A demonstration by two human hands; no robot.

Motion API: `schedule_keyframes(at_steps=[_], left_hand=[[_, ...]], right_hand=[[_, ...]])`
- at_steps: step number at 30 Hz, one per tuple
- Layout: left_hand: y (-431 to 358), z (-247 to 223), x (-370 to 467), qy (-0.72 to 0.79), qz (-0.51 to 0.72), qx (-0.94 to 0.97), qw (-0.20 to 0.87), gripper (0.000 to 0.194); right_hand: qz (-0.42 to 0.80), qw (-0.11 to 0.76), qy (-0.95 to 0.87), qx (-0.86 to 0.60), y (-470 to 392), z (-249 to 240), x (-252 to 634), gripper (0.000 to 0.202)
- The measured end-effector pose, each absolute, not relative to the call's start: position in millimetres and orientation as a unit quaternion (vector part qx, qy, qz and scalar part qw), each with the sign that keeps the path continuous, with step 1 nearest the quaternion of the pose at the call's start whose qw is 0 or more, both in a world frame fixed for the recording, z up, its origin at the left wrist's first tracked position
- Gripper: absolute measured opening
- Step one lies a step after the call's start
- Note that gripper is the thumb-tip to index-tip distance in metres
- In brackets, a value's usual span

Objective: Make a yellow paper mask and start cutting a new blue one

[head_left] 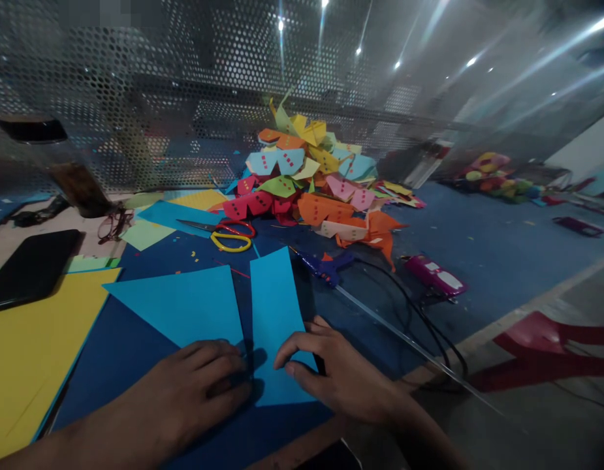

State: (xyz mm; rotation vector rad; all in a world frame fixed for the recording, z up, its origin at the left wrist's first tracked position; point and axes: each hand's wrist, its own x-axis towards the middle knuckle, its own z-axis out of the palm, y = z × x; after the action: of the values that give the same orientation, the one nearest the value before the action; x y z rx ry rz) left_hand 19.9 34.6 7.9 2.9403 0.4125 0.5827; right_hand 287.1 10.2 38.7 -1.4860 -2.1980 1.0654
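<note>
Two pieces of blue paper lie side by side on the dark blue table near me. My left hand [204, 385] rests on the lower edge of the left blue piece [189, 303], its fingers curled together. At the right blue piece [275, 300], my right hand [326, 365] touches the right edge, thumb and index finger bent toward each other with a gap between them. Beyond the papers lie scissors [233, 236] with red and yellow handles, and a blue glue gun [326, 264] with a long clear stick.
A heap of colourful folded paper butterflies [302, 170] stands against the perforated metal panel. At left are yellow sheets [32, 352], a black phone [34, 264], a jar [76, 176] and glasses [113, 225]. A purple device [436, 277] and red chair [541, 346] are at right.
</note>
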Motion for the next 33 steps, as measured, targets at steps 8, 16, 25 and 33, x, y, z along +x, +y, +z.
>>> schedule_keyframes(at_steps=[8, 16, 25, 33], left_hand=[[35, 13, 19, 0.133, 0.183, 0.973, 0.039, 0.037], [34, 27, 22, 0.131, 0.161, 0.978, 0.038, 0.037], [35, 27, 22, 0.132, 0.136, 0.981, 0.038, 0.038], [33, 5, 21, 0.143, 0.2, 0.969, 0.013, 0.044]], right_hand=[[0.375, 0.14, -0.759, -0.513, 12, 41, 287, 0.016], [0.383, 0.11, -0.752, -0.525, 6, 38, 289, 0.02], [0.373, 0.111, -0.756, -0.526, 8, 40, 287, 0.021], [0.372, 0.116, -0.757, -0.525, 7, 40, 287, 0.02]])
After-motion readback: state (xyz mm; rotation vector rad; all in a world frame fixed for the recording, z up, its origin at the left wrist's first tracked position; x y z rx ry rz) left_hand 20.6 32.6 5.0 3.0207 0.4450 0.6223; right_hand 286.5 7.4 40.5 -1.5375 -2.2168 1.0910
